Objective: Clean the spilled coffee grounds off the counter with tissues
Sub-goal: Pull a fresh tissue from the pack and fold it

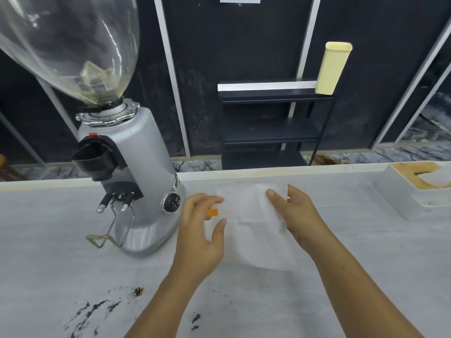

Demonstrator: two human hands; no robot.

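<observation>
A white tissue (256,230) hangs unfolded above the middle of the pale counter (48,259). My right hand (295,215) pinches its upper right part between thumb and fingers. My left hand (200,230) hovers just left of the tissue with fingers relaxed and spread, holding nothing. Dark coffee grounds (97,308) are scattered over the counter at the lower left, with a few more specks (195,319) beside my left forearm.
A grey coffee grinder (131,181) with a clear hopper stands left of my hands, its wire fork jutting forward. A white tissue box (415,189) with a wooden lid sits at the far right. A small orange tag (213,212) lies by my left fingers. A dark shelf stands behind the counter.
</observation>
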